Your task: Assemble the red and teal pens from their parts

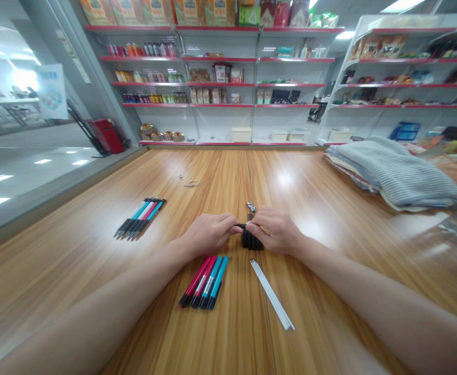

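My left hand is closed, thumb and forefinger pinching the end of a black pen grip. Opposite it, my right hand is closed too, its fingertips meeting at the same small piece and partly hiding it. Just below my fingers lies a row of black pen grips. Small silver pen tips sit beyond them. Nearer to me are several red and blue pen barrels with black ends. White ink refills lie slanted to their right.
Assembled pens lie side by side at the left. A thin ring-like piece and a tiny silver bit rest farther back. Folded striped cloths are stacked at the right. Stocked shelves stand behind the table.
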The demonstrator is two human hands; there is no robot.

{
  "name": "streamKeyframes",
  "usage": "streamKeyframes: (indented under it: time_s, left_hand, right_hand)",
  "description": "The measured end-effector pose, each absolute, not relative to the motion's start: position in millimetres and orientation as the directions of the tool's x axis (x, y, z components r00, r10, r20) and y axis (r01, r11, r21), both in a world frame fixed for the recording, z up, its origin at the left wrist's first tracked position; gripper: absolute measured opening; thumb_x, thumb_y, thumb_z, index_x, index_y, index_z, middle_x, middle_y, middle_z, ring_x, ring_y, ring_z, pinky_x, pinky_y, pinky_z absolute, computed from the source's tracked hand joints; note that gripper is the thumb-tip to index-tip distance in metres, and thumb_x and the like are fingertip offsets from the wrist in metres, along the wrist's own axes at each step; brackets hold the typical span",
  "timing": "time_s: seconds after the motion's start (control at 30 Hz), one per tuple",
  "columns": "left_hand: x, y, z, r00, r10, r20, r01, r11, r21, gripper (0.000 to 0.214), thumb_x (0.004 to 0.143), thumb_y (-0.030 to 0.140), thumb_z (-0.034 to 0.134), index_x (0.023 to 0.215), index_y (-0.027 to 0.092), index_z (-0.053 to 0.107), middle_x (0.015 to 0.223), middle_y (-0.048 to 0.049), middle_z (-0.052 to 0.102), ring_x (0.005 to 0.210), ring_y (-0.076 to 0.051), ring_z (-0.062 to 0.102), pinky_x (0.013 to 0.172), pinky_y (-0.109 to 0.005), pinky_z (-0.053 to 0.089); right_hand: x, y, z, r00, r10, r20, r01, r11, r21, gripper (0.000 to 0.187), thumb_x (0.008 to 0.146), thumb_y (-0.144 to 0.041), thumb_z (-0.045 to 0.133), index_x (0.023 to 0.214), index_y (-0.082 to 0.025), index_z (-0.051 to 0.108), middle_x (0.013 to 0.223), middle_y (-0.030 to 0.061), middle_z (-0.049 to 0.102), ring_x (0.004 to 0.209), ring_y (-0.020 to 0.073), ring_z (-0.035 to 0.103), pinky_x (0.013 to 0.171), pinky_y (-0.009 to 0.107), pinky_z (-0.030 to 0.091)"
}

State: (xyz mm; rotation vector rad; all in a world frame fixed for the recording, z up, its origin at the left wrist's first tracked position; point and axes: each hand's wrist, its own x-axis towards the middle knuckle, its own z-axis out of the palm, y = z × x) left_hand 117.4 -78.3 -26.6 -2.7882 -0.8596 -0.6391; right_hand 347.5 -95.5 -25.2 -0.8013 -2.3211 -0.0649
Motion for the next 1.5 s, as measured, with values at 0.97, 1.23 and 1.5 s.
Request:
streamKeyframes:
  time_s: [0.97, 1.23, 1.5]
  left_hand:
    - [118.9, -81.7, -26.7, 0.743, 0.508, 0.435, 0.581, -0.813, -0.044, 0.026, 0.095, 0.039, 0.04, 0.103, 0.024, 0.06, 0.086, -0.0016, 0.064, 0.069, -0.012, 0.059, 0.054, -0.022, 0.035]
    - [119.9, -84.3, -21.6, 0.728, 0.515, 0.453, 0.57, -0.821, 0.017, 0.028, 0.094, 0.042, 0.042, 0.101, 0.02, 0.057, 0.087, -0.0025, 0.062, 0.073, -0.012, 0.058, 0.059, -0.022, 0.039]
    - [119.4, -85.4, -20.6, 0.761, 0.503, 0.411, 0.576, -0.814, -0.071, 0.027, 0.096, 0.037, 0.036, 0.097, 0.021, 0.059, 0.08, -0.0018, 0.057, 0.064, -0.011, 0.054, 0.052, -0.022, 0.034]
  right_hand:
    - [345.7, -100.5, -21.0, -0.605, 0.501, 0.619, 0.53, 0.833, -0.158, 0.021, 0.091, -0.032, 0.051, 0.08, -0.017, 0.06, 0.071, 0.0046, 0.06, 0.07, 0.0159, 0.051, 0.066, 0.029, 0.039]
    - [348.0, -101.0, -21.5, -0.608, 0.481, 0.631, 0.542, 0.833, -0.112, 0.019, 0.091, -0.028, 0.05, 0.077, -0.018, 0.058, 0.07, 0.0045, 0.059, 0.07, 0.0164, 0.05, 0.065, 0.03, 0.038]
    - [346.7, -102.4, -19.0, -0.604, 0.49, 0.629, 0.538, 0.833, -0.132, 0.023, 0.09, -0.033, 0.051, 0.074, -0.018, 0.057, 0.067, 0.0037, 0.057, 0.067, 0.0161, 0.049, 0.064, 0.03, 0.038]
